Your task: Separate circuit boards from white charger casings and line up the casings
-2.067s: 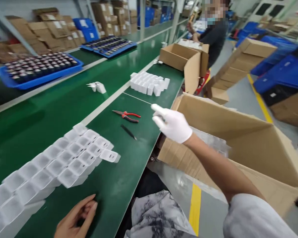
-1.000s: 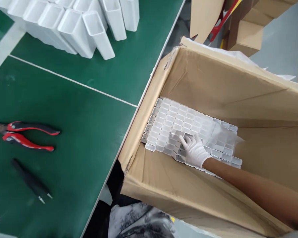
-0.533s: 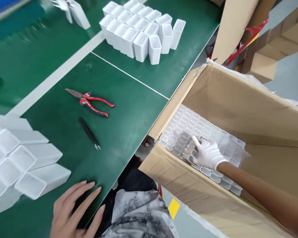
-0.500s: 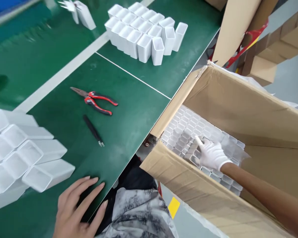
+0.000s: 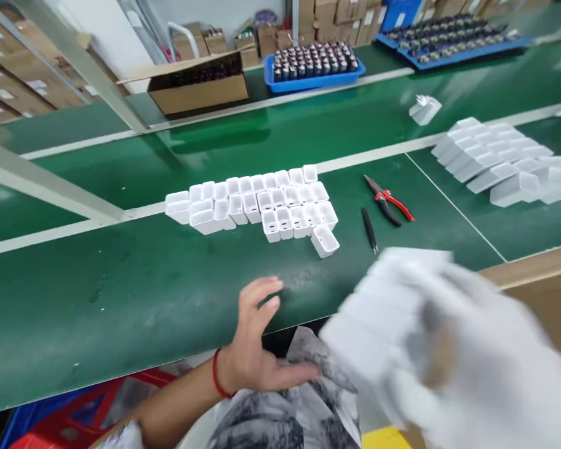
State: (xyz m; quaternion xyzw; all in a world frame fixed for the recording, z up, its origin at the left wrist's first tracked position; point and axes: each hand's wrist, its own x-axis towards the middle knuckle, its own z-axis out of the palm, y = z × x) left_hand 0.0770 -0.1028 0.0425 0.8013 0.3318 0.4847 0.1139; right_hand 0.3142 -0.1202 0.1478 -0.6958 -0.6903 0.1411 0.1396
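Observation:
My right hand (image 5: 490, 362), in a white glove and smeared by motion, grips several white plastic cases (image 5: 378, 305) side by side in front of me. Bare and with a red cord at the wrist, my left hand (image 5: 257, 349) is open over the bench's front edge, thumb and fingers apart, to the left of those cases and not touching them. Beyond it, rows of white open-topped cases (image 5: 292, 196) stand on the green bench, one case (image 5: 325, 241) sticking out at the near right.
Red-handled pliers (image 5: 388, 199) and black tweezers (image 5: 369, 229) lie right of the rows. Another group of cases (image 5: 500, 149) is at the right. Blue trays (image 5: 315, 81) of parts and an open carton (image 5: 199, 93) stand at the back. A carton edge (image 5: 537, 268) meets the bench.
My gloved right hand has come out of the carton, now with several white cases in it. My left hand has lifted off the bench. The view has swung left.

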